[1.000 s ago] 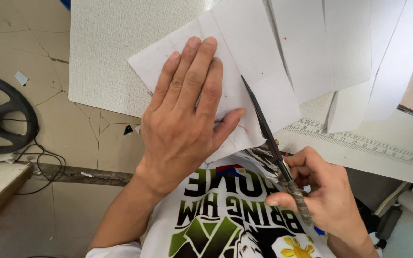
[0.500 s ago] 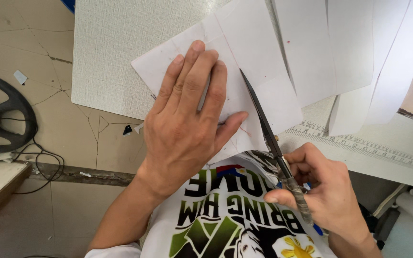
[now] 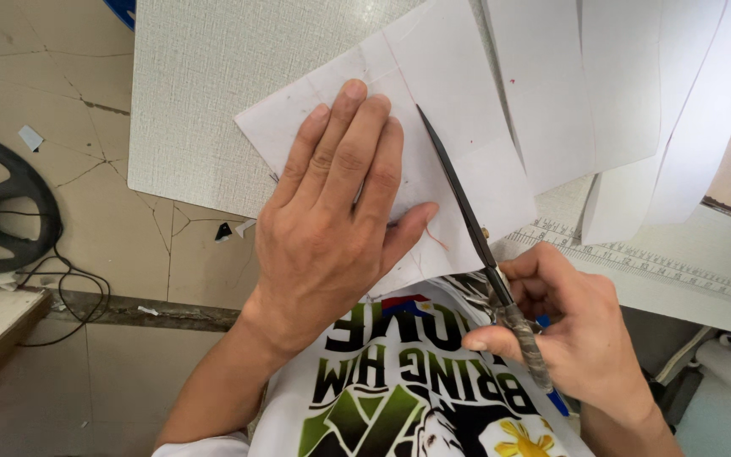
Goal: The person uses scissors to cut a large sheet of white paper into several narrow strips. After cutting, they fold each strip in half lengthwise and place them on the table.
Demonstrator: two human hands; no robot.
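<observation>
Head view looks straight down, and I see two bare hands at work on a white table [image 3: 196, 110] that fills the upper middle of the frame. My left hand [image 3: 332, 228] lies flat and open, fingers spread a little, pressing down on a white sheet of paper [image 3: 442, 93] in the middle of the frame. The thumb points to the right, close to the blades.

My right hand [image 3: 573, 334], in the lower right, is closed around the handles of a pair of dark scissors [image 3: 467, 211]. The long thin blades point up and to the left, and they lie over the paper just beside my left fingers. The blades look almost shut (I cannot tell if there is a tiny gap).

More white sheets [image 3: 619, 93] hang over the table edge in the upper right. A ruler strip [image 3: 653, 262] runs along the table edge at the right. A dark round frame [image 3: 2, 203] with a black cord sits on the tiled floor at the left. At the bottom I see a white shirt [image 3: 399, 398] with a bright print.
</observation>
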